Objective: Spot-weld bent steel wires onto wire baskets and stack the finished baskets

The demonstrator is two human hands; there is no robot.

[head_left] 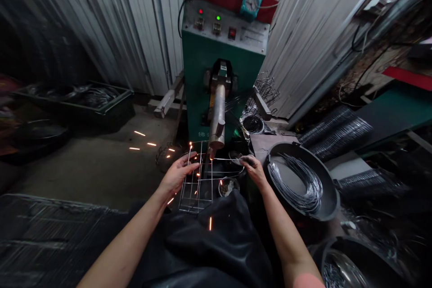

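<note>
Gripping open-meshed silver wire grid (200, 180) with left fingers (191, 169) — thin straight metal rod (227, 159) with right fingers (248, 160) — below grey metal cylinder (219, 110).

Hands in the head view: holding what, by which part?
Left hand holds the wire grid by its left side; right hand pinches a thin wire near its right end.

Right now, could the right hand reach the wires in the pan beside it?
Probably yes: the pan is open and nothing covers the wires, though the right hand holds a thin rod.
</note>
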